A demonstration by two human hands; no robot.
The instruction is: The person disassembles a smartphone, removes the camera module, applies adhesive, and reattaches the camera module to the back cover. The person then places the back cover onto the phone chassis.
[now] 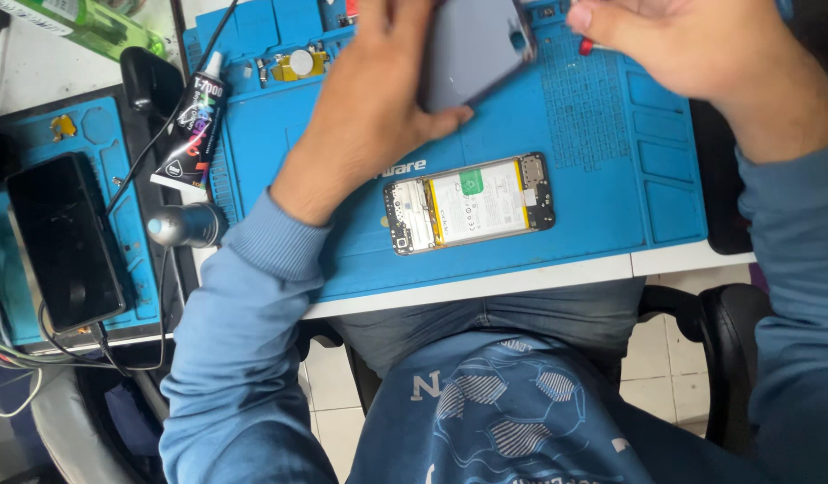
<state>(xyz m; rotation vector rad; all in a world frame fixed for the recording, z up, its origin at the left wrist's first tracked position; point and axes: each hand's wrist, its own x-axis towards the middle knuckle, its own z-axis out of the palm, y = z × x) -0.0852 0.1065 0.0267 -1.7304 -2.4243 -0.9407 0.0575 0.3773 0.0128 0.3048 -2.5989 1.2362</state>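
Left hand (369, 99), top centre of frame: fingers curled round a grey back cover (472, 49), thumb under its lower edge, cover tilted up off the mat (611, 206). Right hand (692, 54), upper right: closed in a pinch, thumb and fingers pressed together over a small red-tipped tool (586, 45) at the cover's right edge; the tool's length is hidden. Handling note, as a judgement: the cover wants support along its edges rather than its flat, with the tool kept shallow at the seam and the tilt steady, since a thin panel may flex or crack. Below the hands, centre of frame: opened phone (470, 204) lying flat on the mat, battery and boards exposed, apart from both hands. Upper left of mat: glue tube (194, 125), black with a white nozzle, lying slantwise; beside it a small gold-coloured part (297, 64). Far left: second phone (66, 237), dark screen up, on another blue mat. Left of centre: rounded metal lamp head (185, 224) with cable. Surface (521, 280): white edge visible under the mat.
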